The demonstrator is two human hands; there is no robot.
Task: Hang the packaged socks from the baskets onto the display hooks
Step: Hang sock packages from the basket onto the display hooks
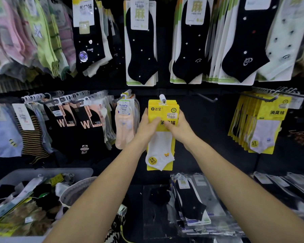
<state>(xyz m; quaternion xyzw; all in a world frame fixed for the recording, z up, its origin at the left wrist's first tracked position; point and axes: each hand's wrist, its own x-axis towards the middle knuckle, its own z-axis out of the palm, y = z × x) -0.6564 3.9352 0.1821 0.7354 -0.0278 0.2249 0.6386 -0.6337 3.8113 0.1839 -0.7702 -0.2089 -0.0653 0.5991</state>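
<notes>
Both hands, left [148,125] and right [176,126], pinch the yellow sock packs [162,118] at the hook [162,99]. Best to square the stack and push it fully back before releasing.

Inventory, from my head feed.
- Left hand [148,124]: bare; thumb and back of hand visible.
- Right hand [178,126]: bare; thumb and back of hand visible.
- Left forearm [107,190]: bare along whole visible length, slender, looks wider toward bottom frame edge.
- Right forearm [235,179]: likewise bare, runs to lower right corner.
- Clothing: I cannot see any within frame.
</notes>
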